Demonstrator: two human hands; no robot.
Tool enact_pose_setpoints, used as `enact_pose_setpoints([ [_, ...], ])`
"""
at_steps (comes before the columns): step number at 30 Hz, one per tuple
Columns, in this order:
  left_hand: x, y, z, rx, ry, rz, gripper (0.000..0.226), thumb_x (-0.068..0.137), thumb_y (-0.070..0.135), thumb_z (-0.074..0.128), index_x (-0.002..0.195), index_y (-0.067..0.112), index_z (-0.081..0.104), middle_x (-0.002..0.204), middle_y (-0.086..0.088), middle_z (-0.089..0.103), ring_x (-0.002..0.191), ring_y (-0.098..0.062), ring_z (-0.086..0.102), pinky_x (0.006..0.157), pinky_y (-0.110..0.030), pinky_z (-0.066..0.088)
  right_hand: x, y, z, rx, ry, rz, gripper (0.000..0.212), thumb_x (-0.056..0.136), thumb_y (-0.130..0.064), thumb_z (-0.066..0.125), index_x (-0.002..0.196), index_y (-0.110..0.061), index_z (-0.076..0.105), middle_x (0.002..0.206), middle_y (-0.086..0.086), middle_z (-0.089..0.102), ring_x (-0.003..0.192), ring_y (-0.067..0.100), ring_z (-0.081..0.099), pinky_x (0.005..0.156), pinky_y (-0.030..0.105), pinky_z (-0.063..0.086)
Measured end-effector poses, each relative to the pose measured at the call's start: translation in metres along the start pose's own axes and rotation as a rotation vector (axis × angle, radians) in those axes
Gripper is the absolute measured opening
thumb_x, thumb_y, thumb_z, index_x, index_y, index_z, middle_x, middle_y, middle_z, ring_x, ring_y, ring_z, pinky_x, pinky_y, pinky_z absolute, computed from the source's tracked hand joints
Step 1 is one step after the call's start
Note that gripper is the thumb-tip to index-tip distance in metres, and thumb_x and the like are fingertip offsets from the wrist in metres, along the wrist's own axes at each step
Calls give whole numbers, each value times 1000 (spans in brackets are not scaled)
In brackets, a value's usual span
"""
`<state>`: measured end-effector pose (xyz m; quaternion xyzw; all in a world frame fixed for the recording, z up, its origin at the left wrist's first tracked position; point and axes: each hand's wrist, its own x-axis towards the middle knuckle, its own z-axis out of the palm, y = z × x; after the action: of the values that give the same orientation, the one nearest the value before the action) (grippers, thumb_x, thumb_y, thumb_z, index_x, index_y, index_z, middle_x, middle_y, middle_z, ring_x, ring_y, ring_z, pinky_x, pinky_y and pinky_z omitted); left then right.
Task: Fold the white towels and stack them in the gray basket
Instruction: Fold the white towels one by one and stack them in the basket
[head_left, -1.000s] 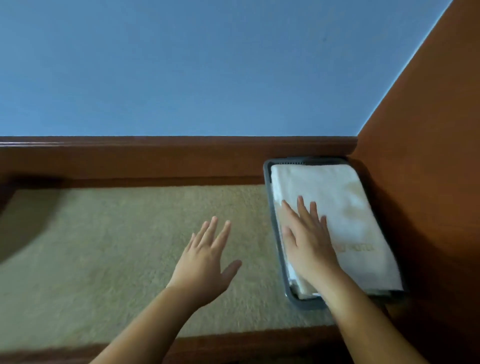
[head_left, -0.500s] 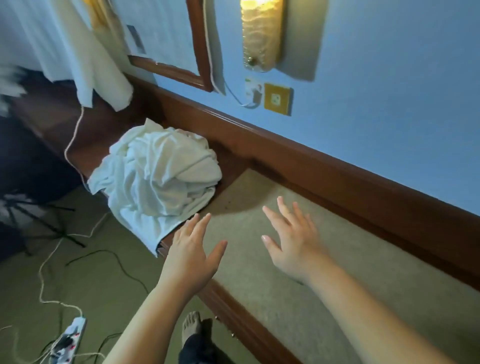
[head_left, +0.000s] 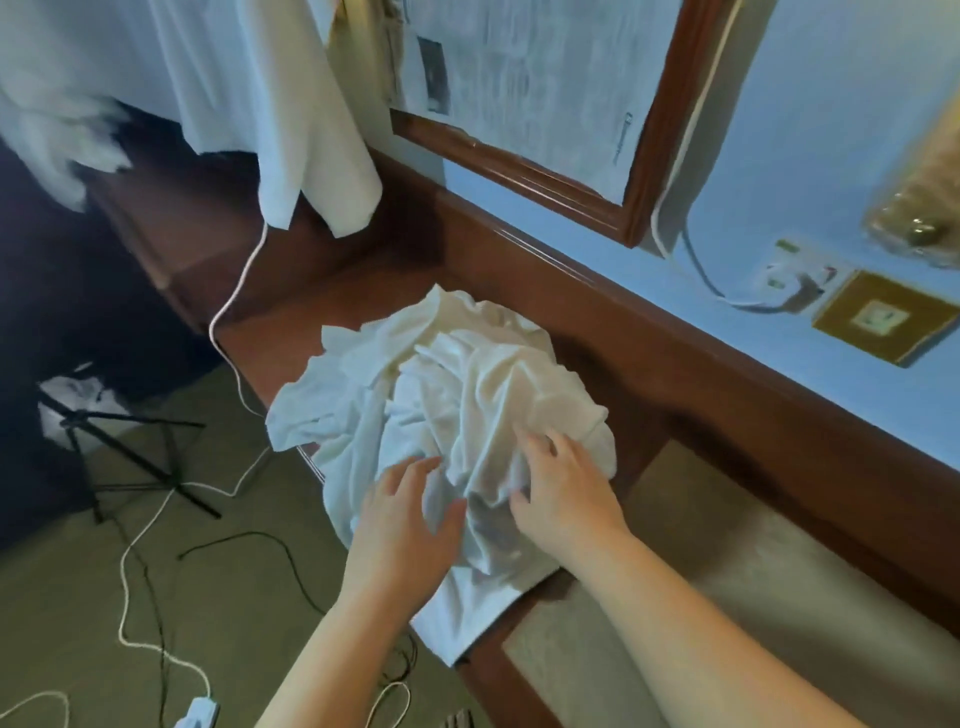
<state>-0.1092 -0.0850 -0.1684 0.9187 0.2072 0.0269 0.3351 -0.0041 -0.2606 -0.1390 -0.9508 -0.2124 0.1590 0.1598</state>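
A crumpled pile of white towels (head_left: 457, 395) lies on the dark wooden ledge (head_left: 363, 291), one corner hanging over its front edge. Both my hands are on the near side of the pile. My left hand (head_left: 410, 525) rests on the cloth with its fingers spread and bent. My right hand (head_left: 561, 493) presses in beside it, its fingers curled into a raised fold, thumb against the fabric. The gray basket is out of view.
A beige padded surface (head_left: 727, 597) runs along the ledge to the right. Above are a wood-framed mirror (head_left: 545, 78), a wall socket (head_left: 795, 278) and a hanging white cloth (head_left: 270, 104). On the floor to the left are cables, a power strip (head_left: 195, 714) and a tripod (head_left: 130, 457).
My view swung left from the basket to the towel pile. Both hands, open in the air half a second ago, have come down onto the pile, and the right one has closed into a fold.
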Motion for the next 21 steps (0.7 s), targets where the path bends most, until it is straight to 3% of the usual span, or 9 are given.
enact_pose_setpoints([
  [3,61,-10,-7,52,-32,59,58,95,44,65,149,43,41,160,11,35,143,-16,38,109,-30,41,40,-25,-3,-30,-20,68,60,93,-47,65,145,-30,41,143,0,45,130,25,45,102,41,47],
  [6,108,-13,-16,184,-19,110,64,90,37,70,148,42,44,160,6,38,145,-24,32,115,-38,37,65,-44,0,-14,18,187,52,89,-57,65,129,-27,52,131,-3,50,119,23,51,92,40,50],
  [12,144,-6,-16,391,-122,310,56,84,46,70,139,48,54,152,7,42,139,-26,37,109,-40,35,84,-55,10,-85,77,275,27,102,-29,51,128,-24,56,134,0,51,118,24,52,89,39,50],
  [15,143,0,-13,420,-128,337,51,91,47,60,141,46,53,154,6,40,141,-26,35,111,-40,33,79,-50,-6,-58,100,276,17,99,-27,52,113,-23,61,112,-3,59,104,23,59,77,36,48],
  [19,140,23,-19,337,-119,347,54,94,54,59,145,41,49,156,5,41,143,-25,33,114,-42,33,57,-39,-57,75,311,227,11,100,-35,54,92,-27,54,89,-6,61,77,16,59,64,35,48],
  [21,141,47,-27,257,-114,383,55,97,60,56,147,40,47,158,5,41,145,-25,35,117,-44,35,40,-35,-97,161,402,193,12,102,-29,60,92,-26,53,82,-10,61,72,8,57,57,24,41],
])
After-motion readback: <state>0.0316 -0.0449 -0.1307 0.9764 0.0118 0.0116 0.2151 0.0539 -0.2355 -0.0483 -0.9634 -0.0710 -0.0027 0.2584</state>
